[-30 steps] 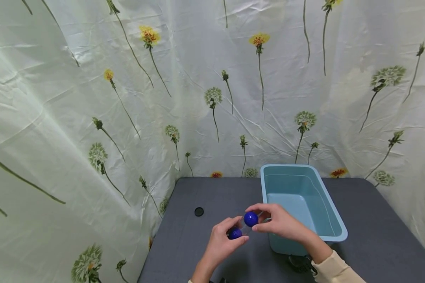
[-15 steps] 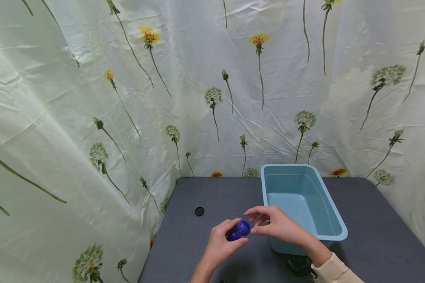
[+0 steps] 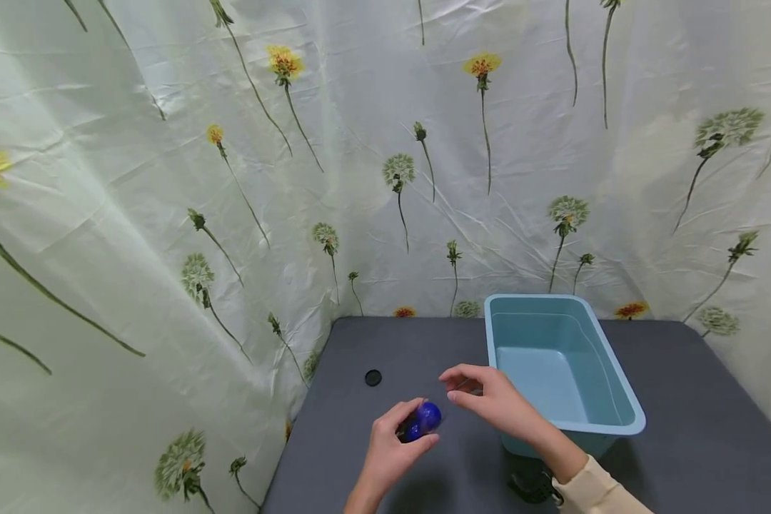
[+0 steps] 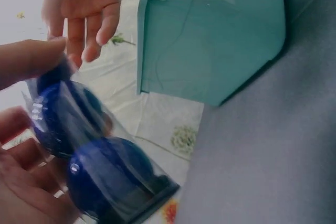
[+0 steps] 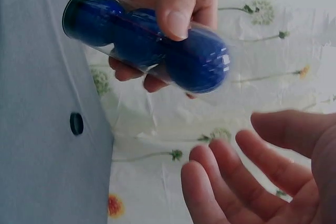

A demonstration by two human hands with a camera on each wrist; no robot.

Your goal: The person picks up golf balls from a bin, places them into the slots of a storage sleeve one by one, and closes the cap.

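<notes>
A clear tube [image 5: 137,39] with blue balls [image 5: 197,61] stacked in it is gripped by my left hand [image 3: 385,446], thumb on one side and fingers on the other. In the right wrist view three balls show, the last one at the tube's uncapped end. The tube lies tilted above the table. My right hand [image 3: 497,401] hovers to its right, apart from the tube, with loosely bent fingers and nothing in them. A round black cap [image 3: 373,378] lies on the table beyond the left hand.
A light blue plastic bin [image 3: 623,378] stands on the right of the dark grey table [image 3: 334,421], beside my right forearm. Behind the table hangs a pale curtain [image 3: 360,178] printed with dandelions.
The right hand has let go of the upper blue ball, which now sits in the tube's end. The hands have moved apart, and the view has shifted slightly.
</notes>
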